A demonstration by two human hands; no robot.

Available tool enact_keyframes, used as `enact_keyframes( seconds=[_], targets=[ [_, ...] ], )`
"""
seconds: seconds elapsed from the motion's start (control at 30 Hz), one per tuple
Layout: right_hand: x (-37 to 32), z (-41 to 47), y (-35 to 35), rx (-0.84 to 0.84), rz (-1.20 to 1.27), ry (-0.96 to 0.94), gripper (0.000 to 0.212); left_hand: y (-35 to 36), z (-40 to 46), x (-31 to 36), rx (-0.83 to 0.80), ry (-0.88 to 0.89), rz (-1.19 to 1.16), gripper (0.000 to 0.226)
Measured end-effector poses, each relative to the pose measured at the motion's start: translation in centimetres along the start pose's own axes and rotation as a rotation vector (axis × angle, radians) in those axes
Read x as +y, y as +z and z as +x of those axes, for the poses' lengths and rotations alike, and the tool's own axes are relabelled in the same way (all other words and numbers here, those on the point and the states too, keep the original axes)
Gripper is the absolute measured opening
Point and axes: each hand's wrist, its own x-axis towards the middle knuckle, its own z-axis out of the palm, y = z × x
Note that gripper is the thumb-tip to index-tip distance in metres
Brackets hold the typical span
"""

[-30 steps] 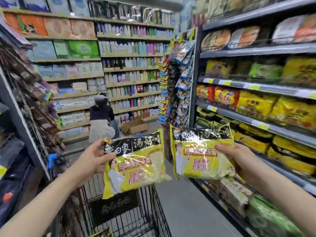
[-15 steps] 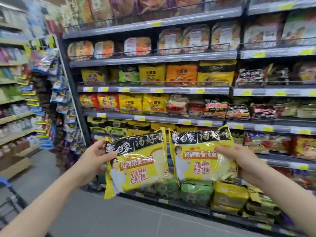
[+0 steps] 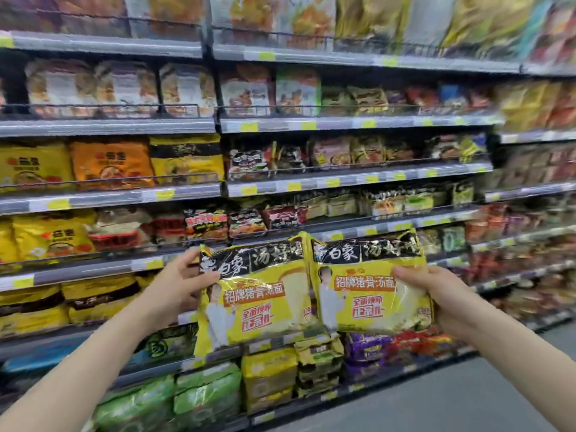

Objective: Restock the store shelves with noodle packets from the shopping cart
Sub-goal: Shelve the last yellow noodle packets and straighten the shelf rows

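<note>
Head view, shelves (image 3: 358, 174) blurred — labels unreadable

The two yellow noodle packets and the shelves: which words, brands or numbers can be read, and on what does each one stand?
"白象" and "汤好喝": black top band of the left packet, held by the left hand.
The same two: top band of the right packet, held by the right hand.
"招牌猪骨汤面": orange banner on both packets.
Red box text below it: blurred.
Yellow price tags and shelf packets: blurred, unreadable.
</note>
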Motion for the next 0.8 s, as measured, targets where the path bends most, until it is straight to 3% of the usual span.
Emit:
enact_keyframes(
  seconds=[0.07,0.17,0.2,0.3,0.4,0.53,0.7,0.8],
  targets=[
    [-0.2,1.1,-3.3,0.032,0.004,-0.003,0.058,3.2,2.7,0.2,-0.025,-0.007,-0.013,0.098],
    [-0.2,2.8,-7.8,0.048,0.016,0.001,0.068,7.7,6.0,0.7,-0.072,0.033,0.024,0.140],
    [-0.2,3.4,-9.0,0.058,0.008,-0.003,0.066,9.0,7.2,0.7,-0.076,0.037,0.039,0.139],
    [-0.4,5.0,-12.1,0.096,0.003,-0.012,0.059,12.6,10.1,1.2,-0.114,0.027,0.025,0.107],
    [-0.4,6.9,-14.6,0.113,0.033,-0.028,0.058,15.1,12.6,1.4,-0.142,0.025,0.049,0.117],
    [-0.6,9.7,-16.9,0.145,0.051,-0.029,0.028,17.2,16.1,1.4,-0.161,0.031,0.068,0.129],
    [-0.2,14.5,-19.0,0.151,0.045,-0.006,0.029,20.0,20.9,0.6,-0.164,0.060,0.057,0.103],
    [0.1,18.2,-20.3,0.154,0.039,0.012,0.033,21.2,24.0,0.2,-0.167,0.073,0.075,0.130]
  ],
)
